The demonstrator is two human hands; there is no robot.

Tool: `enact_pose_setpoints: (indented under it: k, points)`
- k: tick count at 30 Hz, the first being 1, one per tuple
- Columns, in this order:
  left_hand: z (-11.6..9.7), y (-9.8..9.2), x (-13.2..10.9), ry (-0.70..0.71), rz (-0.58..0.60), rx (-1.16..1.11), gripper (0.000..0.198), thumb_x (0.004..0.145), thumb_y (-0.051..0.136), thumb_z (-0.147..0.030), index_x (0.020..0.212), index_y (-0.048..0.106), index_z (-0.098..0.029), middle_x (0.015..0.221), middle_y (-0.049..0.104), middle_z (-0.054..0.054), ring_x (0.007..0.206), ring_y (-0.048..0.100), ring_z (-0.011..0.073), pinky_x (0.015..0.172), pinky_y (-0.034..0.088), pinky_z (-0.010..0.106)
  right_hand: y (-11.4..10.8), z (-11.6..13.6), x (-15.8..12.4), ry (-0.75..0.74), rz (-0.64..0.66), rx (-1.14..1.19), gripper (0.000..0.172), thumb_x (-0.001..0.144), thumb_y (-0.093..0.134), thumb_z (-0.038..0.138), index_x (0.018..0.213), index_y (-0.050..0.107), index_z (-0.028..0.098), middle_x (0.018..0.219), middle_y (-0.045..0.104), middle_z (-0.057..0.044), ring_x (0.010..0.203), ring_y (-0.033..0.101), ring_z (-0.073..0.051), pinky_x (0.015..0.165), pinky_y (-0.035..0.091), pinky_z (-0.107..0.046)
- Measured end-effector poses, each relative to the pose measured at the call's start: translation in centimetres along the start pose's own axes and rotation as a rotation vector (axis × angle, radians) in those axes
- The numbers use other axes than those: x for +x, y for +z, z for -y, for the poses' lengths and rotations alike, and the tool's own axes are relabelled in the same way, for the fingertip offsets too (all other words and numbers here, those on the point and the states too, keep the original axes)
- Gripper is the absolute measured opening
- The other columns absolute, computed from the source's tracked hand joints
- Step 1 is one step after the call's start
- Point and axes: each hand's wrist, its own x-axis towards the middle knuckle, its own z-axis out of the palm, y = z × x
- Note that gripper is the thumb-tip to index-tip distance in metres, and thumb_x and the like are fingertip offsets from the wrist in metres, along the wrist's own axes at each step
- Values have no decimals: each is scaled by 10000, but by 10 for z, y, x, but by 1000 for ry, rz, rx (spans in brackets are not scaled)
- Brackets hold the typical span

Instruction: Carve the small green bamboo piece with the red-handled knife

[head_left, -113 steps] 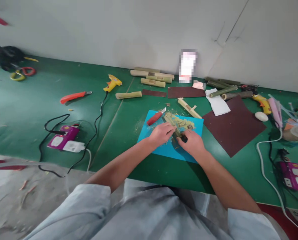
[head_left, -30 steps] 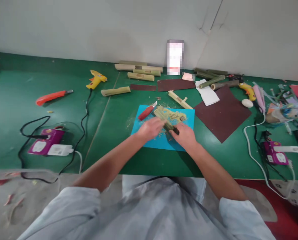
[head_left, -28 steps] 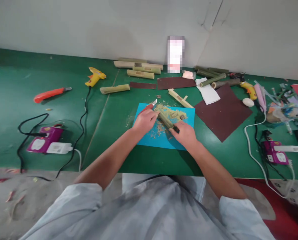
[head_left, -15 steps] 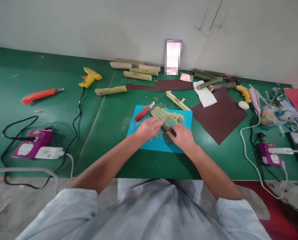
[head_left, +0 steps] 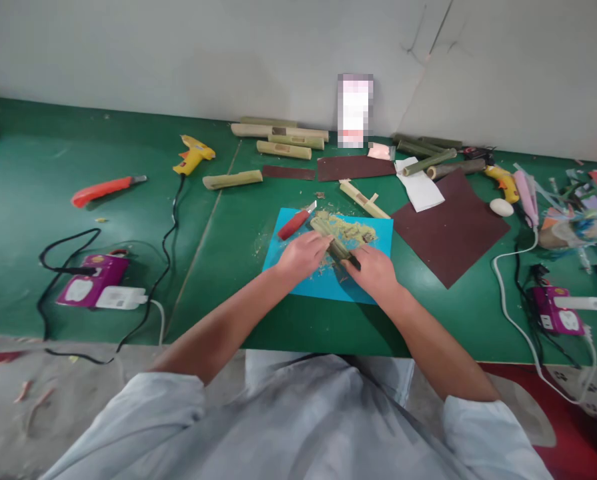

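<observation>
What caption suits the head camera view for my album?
Left hand touching and right hand holding a green bamboo piece above a blue sheet strewn with shavings, a red knife lying nearby.

My shirt (head_left: 318,427): pale grey-blue, loose, softly creased
My left sleeve (head_left: 143,407): same cloth, wide, ending near the elbow
My right sleeve (head_left: 483,430): matching
My lap (head_left: 271,368): light cloth, just beyond the shirt
My left hand (head_left: 305,255) and right hand (head_left: 377,270): bare
</observation>
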Motion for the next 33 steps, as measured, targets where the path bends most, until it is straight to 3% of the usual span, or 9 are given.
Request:
enact_pose_setpoints:
  k: [4,21,33]
  points:
    - [-2,2,1,72,59,14,351,1065,410,-240,1241,697,-138,881,695,96,819,681,200,718,584,304,0,0,0,8,-9,10,264,1008,611,404,979,730,170,960,739,-103,920,672,-229,771,453,-327]
    - [-1,2,-4,-23,-8,-35,338,1061,436,-240,1232,708,-135,915,714,102,869,690,201,785,599,332,-1,-3,0,16,-12,50,274,994,635,423,974,743,172,967,745,-100,923,675,-229,770,457,-328]
    - [1,1,0,-19,48,-53,347,1059,425,-255,1231,708,-150,918,710,103,858,693,197,763,600,316,3,-6,1,20,-29,55,258,976,657,431,938,745,191,945,747,-88,891,676,-220,741,446,-316]
